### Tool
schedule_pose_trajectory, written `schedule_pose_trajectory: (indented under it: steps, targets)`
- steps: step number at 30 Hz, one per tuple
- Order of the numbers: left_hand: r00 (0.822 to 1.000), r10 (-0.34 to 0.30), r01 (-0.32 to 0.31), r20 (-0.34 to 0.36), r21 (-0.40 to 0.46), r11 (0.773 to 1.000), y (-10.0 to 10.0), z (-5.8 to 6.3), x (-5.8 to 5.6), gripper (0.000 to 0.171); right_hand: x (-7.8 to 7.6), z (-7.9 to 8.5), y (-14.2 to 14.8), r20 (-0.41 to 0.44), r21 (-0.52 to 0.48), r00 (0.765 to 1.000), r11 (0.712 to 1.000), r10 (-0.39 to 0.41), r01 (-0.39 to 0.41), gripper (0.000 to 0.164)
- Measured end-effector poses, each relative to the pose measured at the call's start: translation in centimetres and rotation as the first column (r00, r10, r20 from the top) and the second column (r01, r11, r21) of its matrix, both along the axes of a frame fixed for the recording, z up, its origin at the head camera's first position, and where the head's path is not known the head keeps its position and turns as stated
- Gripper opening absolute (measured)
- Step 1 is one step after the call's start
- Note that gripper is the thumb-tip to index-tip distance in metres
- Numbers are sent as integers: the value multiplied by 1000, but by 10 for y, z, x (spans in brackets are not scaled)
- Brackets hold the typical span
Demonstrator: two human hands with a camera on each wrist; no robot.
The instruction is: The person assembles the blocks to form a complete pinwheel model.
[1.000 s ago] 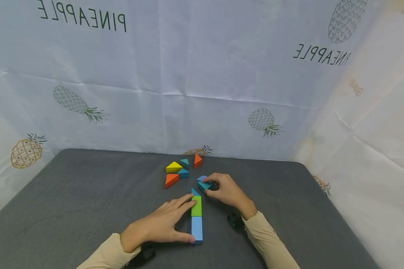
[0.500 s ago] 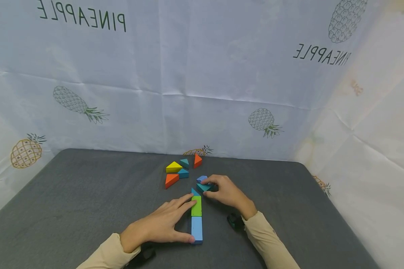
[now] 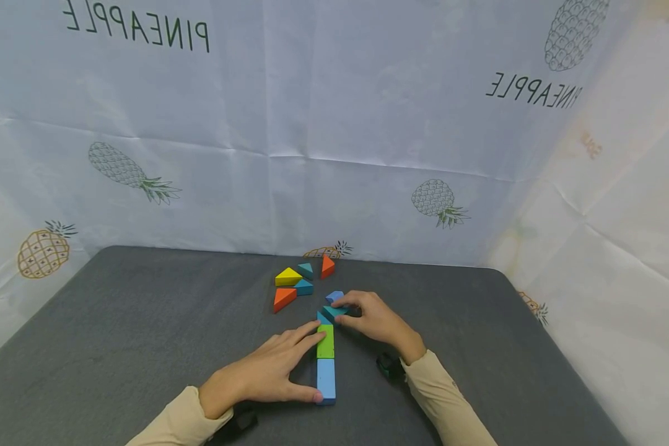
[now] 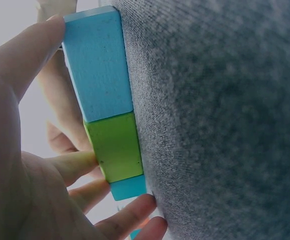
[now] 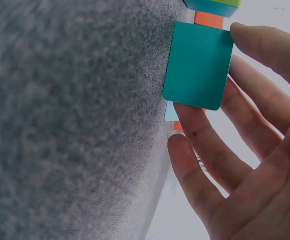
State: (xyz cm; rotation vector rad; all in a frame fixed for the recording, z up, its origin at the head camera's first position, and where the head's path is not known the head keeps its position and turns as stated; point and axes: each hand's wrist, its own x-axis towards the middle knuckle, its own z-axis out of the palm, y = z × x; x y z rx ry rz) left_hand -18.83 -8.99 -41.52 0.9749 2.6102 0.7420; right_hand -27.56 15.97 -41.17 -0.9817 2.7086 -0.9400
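Note:
A light blue rectangular block [image 3: 326,378], a green block [image 3: 326,341] and a small blue triangular block [image 3: 323,318] lie end to end in a row. My left hand [image 3: 273,365] rests along the row's left side. Its thumb touches the light blue block's near end, and its fairly straight fingers touch the green block and the row's far end. My right hand [image 3: 376,317] pinches a teal triangular block [image 5: 199,65] between thumb and fingers, close to the blue triangle. Just beyond the right fingers sits another small blue block [image 3: 334,297], partly hidden.
Behind the row, a yellow triangle [image 3: 287,277], an orange triangle [image 3: 284,300], two teal-blue triangles [image 3: 303,287] and another orange triangle [image 3: 327,266] lie on the dark grey table [image 3: 145,322]. A white pineapple-print cloth [image 3: 334,124] hangs at the table's back edge.
My right hand has slid the teal triangular block slightly left, away from the small blue block and up to the blue triangle. The left hand has not moved.

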Motion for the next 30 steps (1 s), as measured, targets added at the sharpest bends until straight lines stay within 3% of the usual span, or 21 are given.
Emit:
schedule_pose_trajectory:
  steps: [10,30]
  targets:
    - [1000,1,-1,4,1,1000,-1,1,0,95,2,1,-1,23,-3,1000,1000,14,-14,30]
    - [1000,9,-9,29,-2,1000,0,3,0,95,5,3,-5,-9,4,998,998,58,-58,27]
